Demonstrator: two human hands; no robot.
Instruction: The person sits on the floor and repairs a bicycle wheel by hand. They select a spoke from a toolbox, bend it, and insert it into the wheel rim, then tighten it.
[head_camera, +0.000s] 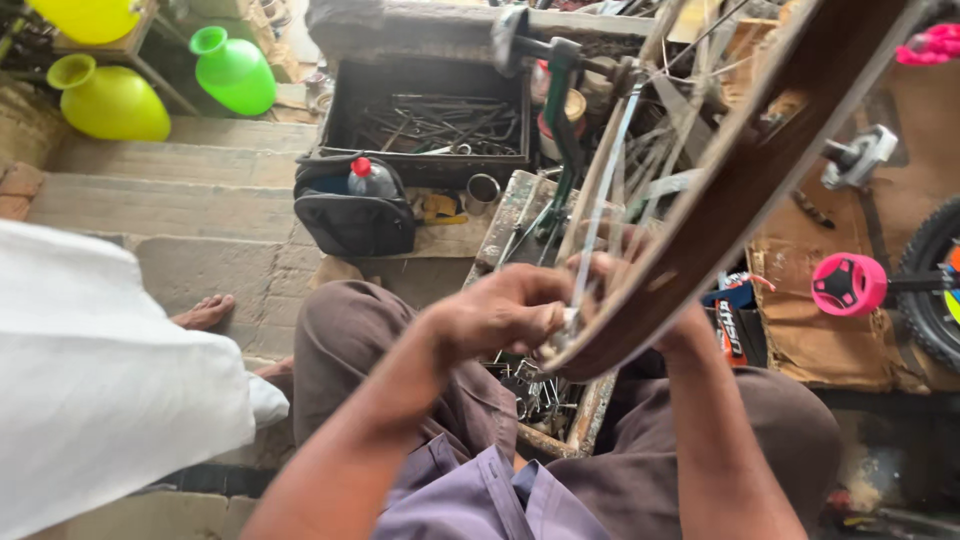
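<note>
Left grip (510, 312) pinching spoke (590, 240) at rim (740, 190) edge; right hand (672, 320) behind.

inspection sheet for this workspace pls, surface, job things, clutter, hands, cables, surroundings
surface: stone steps and a low wooden tray
job's things: wheel rim with spokes, tilted over the lap
clutter: toolbox of metal tools, black bag with bottle, tin cup
hands: left hand pinches at the rim's inner edge; right hand mostly hidden behind the rim
cables: nothing seen
surroundings: green pots, pink wheel hub, another person's bare foot
</note>
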